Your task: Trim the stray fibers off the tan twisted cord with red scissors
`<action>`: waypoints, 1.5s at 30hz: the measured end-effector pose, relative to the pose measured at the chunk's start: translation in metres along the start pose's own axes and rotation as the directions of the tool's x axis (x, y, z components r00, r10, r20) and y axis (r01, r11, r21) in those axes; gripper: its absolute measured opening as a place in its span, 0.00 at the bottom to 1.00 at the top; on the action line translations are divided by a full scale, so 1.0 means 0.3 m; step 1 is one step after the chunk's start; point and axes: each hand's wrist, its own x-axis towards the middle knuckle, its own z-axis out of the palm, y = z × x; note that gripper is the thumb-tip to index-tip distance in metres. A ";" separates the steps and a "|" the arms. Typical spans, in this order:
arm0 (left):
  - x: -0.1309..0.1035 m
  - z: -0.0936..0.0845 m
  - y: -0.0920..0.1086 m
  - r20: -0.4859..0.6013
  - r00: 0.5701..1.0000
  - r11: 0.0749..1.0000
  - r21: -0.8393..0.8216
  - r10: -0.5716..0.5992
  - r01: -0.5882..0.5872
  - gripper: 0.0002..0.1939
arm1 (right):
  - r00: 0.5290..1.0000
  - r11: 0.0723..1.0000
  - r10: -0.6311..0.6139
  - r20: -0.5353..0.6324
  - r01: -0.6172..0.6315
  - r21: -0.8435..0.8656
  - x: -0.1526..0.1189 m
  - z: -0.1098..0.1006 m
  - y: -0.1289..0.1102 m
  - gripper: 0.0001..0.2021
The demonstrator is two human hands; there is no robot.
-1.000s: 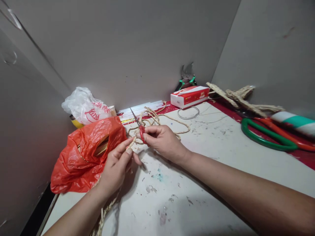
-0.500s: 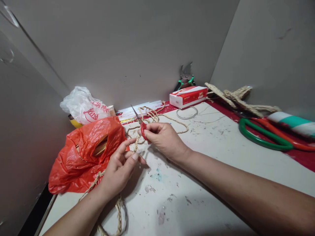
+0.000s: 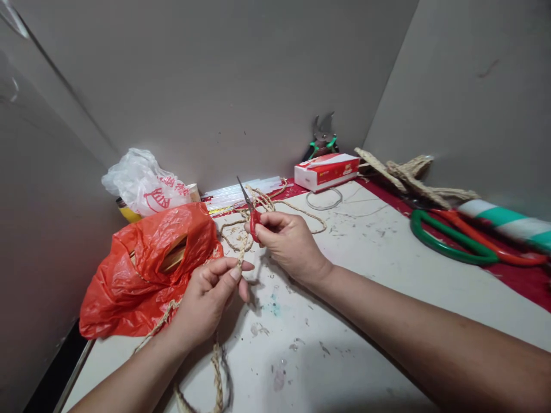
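Though near scissors [image 3: 255, 225], rope [image 3: 241, 253] in left grip [image 3: 209, 295]

A white tabletop [image 3: 370, 241] was enclosed by a grey back wall [image 3: 258, 86], left wall [image 3: 43, 229] and right wall [image 3: 482, 126]. Its surface was marked by a bluish stain [image 3: 274, 306], bordered by red covering [image 3: 523, 282] at the right, and shaded near the front.

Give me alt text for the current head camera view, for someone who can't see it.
Left hand pinching a braided cord, right hand holding red-handled scissors, over a white table. A red bag lies at left; a red-and-white box sits farther back.
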 end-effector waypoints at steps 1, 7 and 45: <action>-0.002 0.001 -0.004 -0.020 1.000 1.000 -0.006 0.011 -0.011 0.13 | 0.999 1.000 0.007 0.033 -0.007 -0.011 0.004 -0.004 0.001 0.09; 0.025 -0.018 -0.006 -0.181 0.984 0.988 -0.151 -0.001 -0.027 0.14 | 0.958 0.877 -0.197 0.207 0.267 -0.400 0.002 -0.038 -0.001 0.10; 0.048 -0.046 -0.010 -0.423 0.900 0.965 -0.173 0.106 -0.195 0.14 | 0.737 0.216 -0.141 0.661 0.675 -0.706 -0.009 -0.046 -0.023 0.15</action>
